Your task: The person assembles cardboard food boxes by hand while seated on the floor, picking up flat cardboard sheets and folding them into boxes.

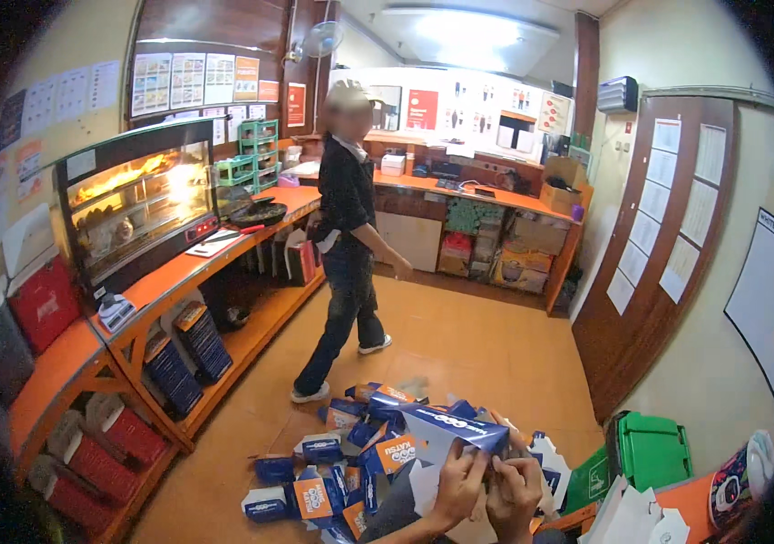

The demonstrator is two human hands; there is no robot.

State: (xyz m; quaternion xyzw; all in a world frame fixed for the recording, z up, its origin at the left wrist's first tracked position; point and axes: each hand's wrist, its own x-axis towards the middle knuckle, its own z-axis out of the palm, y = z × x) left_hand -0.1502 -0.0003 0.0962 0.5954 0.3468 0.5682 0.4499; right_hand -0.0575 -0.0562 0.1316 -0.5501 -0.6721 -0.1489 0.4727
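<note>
Both my hands come up from the lower edge and hold one blue and white cardboard box (448,426) between them. My left hand (459,485) grips its lower left part, fingers curled on the card. My right hand (516,494) pinches the right end of the same box. Beyond the hands, a heap of folded blue and orange boxes (350,462) lies on the orange-brown floor.
A person in dark clothes (346,245) stands mid-room beside a long orange counter (178,276) with a lit glass food warmer (137,204). Red and blue packs fill the shelves below. A green bin (650,449) sits at the right, near a brown door (668,245).
</note>
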